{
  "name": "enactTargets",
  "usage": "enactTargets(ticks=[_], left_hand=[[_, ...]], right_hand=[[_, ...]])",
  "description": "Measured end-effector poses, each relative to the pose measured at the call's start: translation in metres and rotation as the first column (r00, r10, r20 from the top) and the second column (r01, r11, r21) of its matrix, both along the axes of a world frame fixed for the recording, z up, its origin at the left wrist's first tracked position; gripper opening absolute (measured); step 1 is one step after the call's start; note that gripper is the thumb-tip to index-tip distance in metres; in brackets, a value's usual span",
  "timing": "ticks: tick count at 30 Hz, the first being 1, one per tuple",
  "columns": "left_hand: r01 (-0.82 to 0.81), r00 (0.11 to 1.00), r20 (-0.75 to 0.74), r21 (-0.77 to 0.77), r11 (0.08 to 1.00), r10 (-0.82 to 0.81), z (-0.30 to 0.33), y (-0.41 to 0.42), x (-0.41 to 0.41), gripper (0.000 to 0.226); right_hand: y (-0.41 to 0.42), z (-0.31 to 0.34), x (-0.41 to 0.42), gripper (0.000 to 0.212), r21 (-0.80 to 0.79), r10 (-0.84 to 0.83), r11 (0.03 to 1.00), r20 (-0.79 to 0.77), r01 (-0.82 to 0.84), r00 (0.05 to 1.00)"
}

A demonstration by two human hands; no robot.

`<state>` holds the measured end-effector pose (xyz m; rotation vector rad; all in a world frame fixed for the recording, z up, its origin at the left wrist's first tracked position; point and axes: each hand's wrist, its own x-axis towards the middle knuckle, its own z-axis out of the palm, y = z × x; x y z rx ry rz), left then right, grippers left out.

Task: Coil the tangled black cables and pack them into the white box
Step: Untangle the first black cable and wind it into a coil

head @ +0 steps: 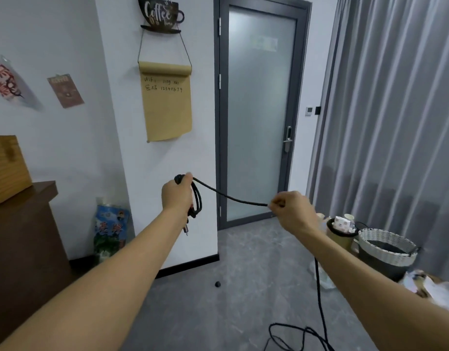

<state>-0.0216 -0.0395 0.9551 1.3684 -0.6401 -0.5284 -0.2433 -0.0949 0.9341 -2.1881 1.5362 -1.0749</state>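
My left hand (177, 195) is raised in front of me and grips a small coil of black cable (197, 198); a few loops hang below the fist, with a plug end dangling near my wrist. From the coil the cable (231, 197) runs right in a slack span to my right hand (290, 207), which pinches it between thumb and fingers. Behind my right forearm the cable drops to the floor, where loose tangled loops (294, 334) lie at the bottom edge. No white box is in view.
A brown cabinet (23, 249) with a wooden box on top stands at left. A white woven bin (387, 252) and a tan container (341, 235) sit at right by grey curtains. A small black object (218, 283) lies on the grey floor before a glass door (259, 110).
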Motion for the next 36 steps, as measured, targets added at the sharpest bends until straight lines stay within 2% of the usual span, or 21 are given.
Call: enactTargets(ticks=[2,4,6,10,14,16,19,21,23,25,27,31,34,36], left_hand=[[0.054,0.980,0.193,0.010,0.999,-0.055,0.003,-0.003,-0.010,0.040],[0.134,0.938,0.317,0.044,0.990,-0.141,0.005,-0.004,-0.021,0.037],[0.214,0.902,0.369,0.071,0.974,-0.225,0.005,-0.005,-0.033,0.033],[0.333,0.821,0.436,0.158,0.930,-0.368,0.006,-0.004,-0.047,0.028],[0.522,0.700,0.404,0.274,0.808,-0.589,0.010,0.007,-0.061,0.031],[0.605,0.678,0.316,0.274,0.748,-0.664,0.009,0.012,-0.068,0.034],[0.724,0.626,0.153,0.251,0.643,-0.764,0.008,0.014,-0.071,0.040],[0.742,0.578,0.157,0.305,0.596,-0.800,0.009,0.017,-0.069,0.040],[0.724,0.564,0.199,0.346,0.596,-0.801,0.012,0.021,-0.064,0.033],[0.672,0.616,0.225,0.351,0.652,-0.755,0.012,0.024,-0.052,0.037],[0.599,0.715,0.200,0.319,0.734,-0.670,0.008,0.026,-0.035,0.039],[0.414,0.905,0.028,0.175,0.893,-0.425,0.003,0.031,0.002,0.034],[0.222,0.974,-0.068,0.109,0.969,-0.216,-0.001,0.032,0.027,0.031],[0.119,0.989,-0.103,0.093,0.989,-0.109,-0.004,0.031,0.032,0.030]], right_hand=[[0.012,0.011,0.014,0.018,-0.091,0.062,0.992,-0.224,-0.084,0.973],[0.021,0.024,0.023,0.020,-0.110,0.135,0.976,-0.368,-0.188,0.920],[0.027,0.039,0.027,0.020,-0.105,0.206,0.956,-0.429,-0.275,0.879],[0.029,0.063,0.021,0.018,-0.070,0.314,0.923,-0.432,-0.378,0.845],[0.023,0.067,0.013,0.023,-0.008,0.439,0.887,-0.288,-0.461,0.851],[0.021,0.066,0.009,0.029,0.030,0.476,0.878,-0.176,-0.479,0.862],[0.018,0.058,0.003,0.030,0.070,0.445,0.893,-0.001,-0.444,0.896],[0.014,0.046,-0.003,0.028,0.135,0.414,0.893,0.122,-0.429,0.902],[0.010,0.031,-0.010,0.030,0.196,0.398,0.871,0.260,-0.451,0.880],[0.006,0.016,-0.021,0.030,0.232,0.355,0.863,0.355,-0.449,0.865],[0.002,0.002,-0.033,0.029,0.272,0.297,0.864,0.405,-0.424,0.865],[-0.009,-0.016,-0.052,0.034,0.289,0.157,0.908,0.436,-0.303,0.886],[-0.013,-0.018,-0.056,0.023,0.254,0.074,0.944,0.455,-0.209,0.888],[-0.011,-0.012,-0.048,0.015,0.169,0.080,0.971,0.433,-0.168,0.898]])
